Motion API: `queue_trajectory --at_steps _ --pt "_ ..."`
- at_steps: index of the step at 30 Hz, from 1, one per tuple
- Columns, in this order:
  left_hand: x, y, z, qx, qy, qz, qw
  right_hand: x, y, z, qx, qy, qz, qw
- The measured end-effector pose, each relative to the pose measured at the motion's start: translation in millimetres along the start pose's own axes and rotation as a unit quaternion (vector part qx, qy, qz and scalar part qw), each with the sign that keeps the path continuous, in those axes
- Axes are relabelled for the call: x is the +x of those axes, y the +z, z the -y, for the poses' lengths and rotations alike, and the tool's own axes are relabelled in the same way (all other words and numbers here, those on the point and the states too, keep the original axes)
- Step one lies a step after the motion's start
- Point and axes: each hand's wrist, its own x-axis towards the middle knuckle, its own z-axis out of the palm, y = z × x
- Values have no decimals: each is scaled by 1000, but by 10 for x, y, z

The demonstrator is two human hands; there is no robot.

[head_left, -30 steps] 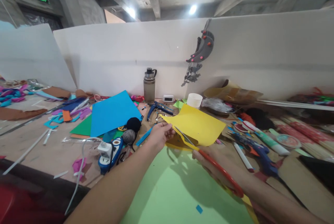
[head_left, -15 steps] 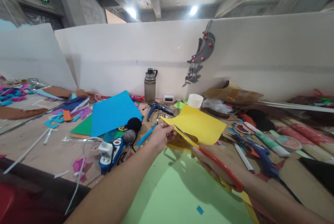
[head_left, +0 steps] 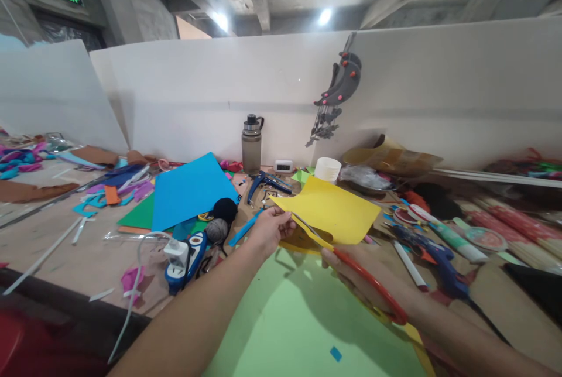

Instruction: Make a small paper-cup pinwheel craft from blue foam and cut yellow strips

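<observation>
A yellow sheet [head_left: 338, 204], looking like craft paper or thin foam, is held above the table with a curved edge cut into it. My left hand [head_left: 273, 229] pinches it at its left side, thumb and fingers together. In my right hand [head_left: 351, 271] is a pair of scissors with red handles [head_left: 377, 283]; the fingers are wrapped round the handles, partly hidden. The scissor blades [head_left: 309, 228] lie along the yellow sheet, pointing toward my left fingertips. Below both hands lies a light green sheet [head_left: 281, 318] with a small blue scrap [head_left: 336, 354] on it.
To the left are a blue sheet [head_left: 188, 189], balls of yarn [head_left: 225, 209] and a power strip [head_left: 187, 263] with a white cord. A bottle [head_left: 252, 146] and white cups [head_left: 328, 170] stand behind. A blue glue gun [head_left: 439, 251] and a white marker [head_left: 410, 266] lie right.
The scissor blades have shifted very slightly against the yellow sheet. Both hands stay almost in the same place, and the view has moved a little.
</observation>
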Motion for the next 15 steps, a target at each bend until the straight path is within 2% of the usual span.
queue_trajectory --at_steps 4,9,12,15 --pt "6 -8 1 10 -2 -1 1000 -36 14 39 -11 6 -7 1000" --pt "9 3 -44 29 14 -59 998 -27 27 35 -46 10 -12 999" --pt "8 6 -62 16 10 -52 998 18 12 -23 -75 -15 -19 997" --pt "2 9 -71 -2 5 -37 999 40 -24 -91 -72 -25 4 997"
